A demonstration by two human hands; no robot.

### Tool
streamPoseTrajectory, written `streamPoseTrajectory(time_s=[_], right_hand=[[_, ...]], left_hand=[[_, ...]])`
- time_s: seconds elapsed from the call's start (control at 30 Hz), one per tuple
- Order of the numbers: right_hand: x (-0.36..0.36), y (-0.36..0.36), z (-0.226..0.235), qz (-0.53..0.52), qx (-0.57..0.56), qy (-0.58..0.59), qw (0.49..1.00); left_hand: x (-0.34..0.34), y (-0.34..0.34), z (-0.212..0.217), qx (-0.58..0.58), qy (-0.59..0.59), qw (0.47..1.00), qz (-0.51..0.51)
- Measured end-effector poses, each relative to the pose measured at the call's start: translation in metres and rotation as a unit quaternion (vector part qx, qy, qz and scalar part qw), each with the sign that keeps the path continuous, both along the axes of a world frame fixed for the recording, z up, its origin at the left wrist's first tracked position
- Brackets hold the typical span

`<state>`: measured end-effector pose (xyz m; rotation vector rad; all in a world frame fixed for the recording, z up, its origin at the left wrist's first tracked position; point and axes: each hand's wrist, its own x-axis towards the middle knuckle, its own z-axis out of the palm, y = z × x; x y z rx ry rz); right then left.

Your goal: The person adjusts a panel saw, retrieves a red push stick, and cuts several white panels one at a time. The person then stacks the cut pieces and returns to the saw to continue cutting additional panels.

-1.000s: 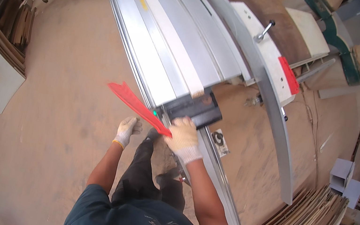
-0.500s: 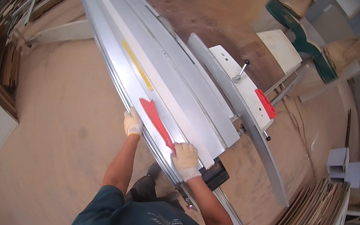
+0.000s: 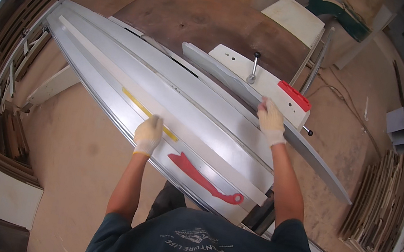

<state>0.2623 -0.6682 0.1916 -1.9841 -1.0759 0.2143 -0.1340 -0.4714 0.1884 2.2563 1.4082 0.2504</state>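
Red push stick [image 3: 197, 177], slanting lengthwise, notched end leftward, left hand [image 3: 149, 133], right hand [image 3: 271, 121] off it, grips unclear

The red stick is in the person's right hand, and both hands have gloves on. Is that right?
Not quite: the red stick isn't in the right hand. The head view shows it lying on the metal table. The rest is right: the left hand and the right hand both have gloves on.
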Motion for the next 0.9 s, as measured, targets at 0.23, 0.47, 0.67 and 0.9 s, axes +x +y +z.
streamPoseTrajectory(time_s=[0.23, 0.47, 0.67, 0.9], right_hand=[[0.094, 0.25, 0.015, -0.303, -0.087, 0.023, 0.949], [0.051, 0.23, 0.003, -0.002, -0.104, -0.05, 0.993], [0.062, 0.017, 0.014, 0.016, -0.041, -0.179, 0.983], [0.176, -0.505, -0.052, -0.564, 0.088, -0.052, 0.82]], left_hand=[[0.285, 0.15, 0.007, 0.227, -0.217, 0.924, -0.217], [0.315, 0.168, -0.028, 0.267, -0.113, 0.935, -0.203], [0.319, 0.172, -0.021, 0.253, -0.056, 0.947, -0.189], [0.361, 0.163, -0.011, 0.144, 0.13, 0.978, -0.073]])
